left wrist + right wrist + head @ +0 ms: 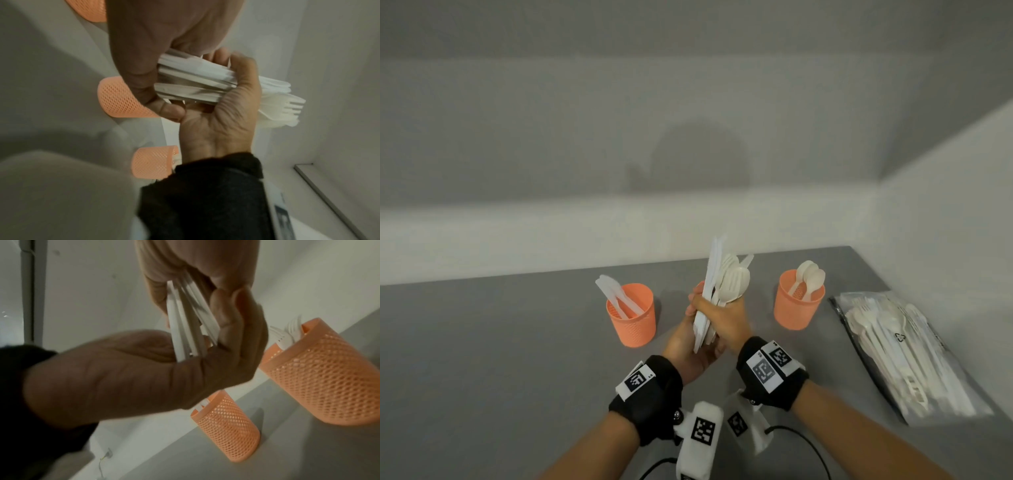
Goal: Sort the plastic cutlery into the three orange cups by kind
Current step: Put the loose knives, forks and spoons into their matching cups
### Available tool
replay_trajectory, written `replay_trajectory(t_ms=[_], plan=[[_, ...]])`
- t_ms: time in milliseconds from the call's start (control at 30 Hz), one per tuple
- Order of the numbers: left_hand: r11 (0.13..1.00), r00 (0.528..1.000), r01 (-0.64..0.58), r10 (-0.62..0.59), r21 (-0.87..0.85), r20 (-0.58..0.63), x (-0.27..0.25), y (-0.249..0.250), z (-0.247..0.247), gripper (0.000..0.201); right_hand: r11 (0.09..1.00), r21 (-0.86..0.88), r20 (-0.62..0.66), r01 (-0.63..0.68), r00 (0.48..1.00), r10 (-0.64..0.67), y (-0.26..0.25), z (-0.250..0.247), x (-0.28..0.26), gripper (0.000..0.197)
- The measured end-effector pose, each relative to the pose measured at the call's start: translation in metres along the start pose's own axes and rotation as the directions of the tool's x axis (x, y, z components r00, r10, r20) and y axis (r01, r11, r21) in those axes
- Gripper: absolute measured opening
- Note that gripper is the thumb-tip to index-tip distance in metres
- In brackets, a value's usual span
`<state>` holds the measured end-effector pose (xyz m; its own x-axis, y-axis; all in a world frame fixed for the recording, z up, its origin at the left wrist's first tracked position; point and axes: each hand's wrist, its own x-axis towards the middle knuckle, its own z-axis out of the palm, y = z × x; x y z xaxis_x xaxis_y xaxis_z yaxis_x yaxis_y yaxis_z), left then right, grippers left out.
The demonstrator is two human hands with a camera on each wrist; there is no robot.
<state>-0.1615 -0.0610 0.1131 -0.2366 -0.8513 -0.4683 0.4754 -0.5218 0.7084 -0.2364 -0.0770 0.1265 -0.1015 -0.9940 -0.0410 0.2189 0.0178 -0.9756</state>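
At centre frame, the right hand (726, 320) grips a mixed bundle of white plastic cutlery (717, 291) by the handles; the left hand (690, 342) cups and pinches its lower ends. The step looks like singling out one piece; next it must go into the matching orange mesh cup (632, 315).

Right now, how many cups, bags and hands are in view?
Cups: 3, left, middle behind the hands, right
Bags: 1
Hands: 2, left hand, right hand
Total: 6
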Motion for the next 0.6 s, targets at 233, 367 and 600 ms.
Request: replay_trajectory(t_ms=[233,367,600], plan=[[0.94,0.997,-0.049,0.066,0.336,-0.038,-0.019,-0.009,0.002,0.057,0.976,-0.158,0.198,-0.152,0.963,0.182,0.003,-0.006,-0.008,0.008],[0.864,0.995,-0.041,0.081,0.501,-0.058,-0.022,-0.01,-0.005,0.058,0.958,0.005,0.217,-0.286,0.936,0.278,0.013,-0.003,-0.01,0.009],[0.628,0.983,-0.059,0.173,0.776,-0.065,-0.021,0.019,-0.048,0.025,0.93,0.218,-0.007,-0.297,0.952,0.306,0.024,-0.021,0.001,0.005]])
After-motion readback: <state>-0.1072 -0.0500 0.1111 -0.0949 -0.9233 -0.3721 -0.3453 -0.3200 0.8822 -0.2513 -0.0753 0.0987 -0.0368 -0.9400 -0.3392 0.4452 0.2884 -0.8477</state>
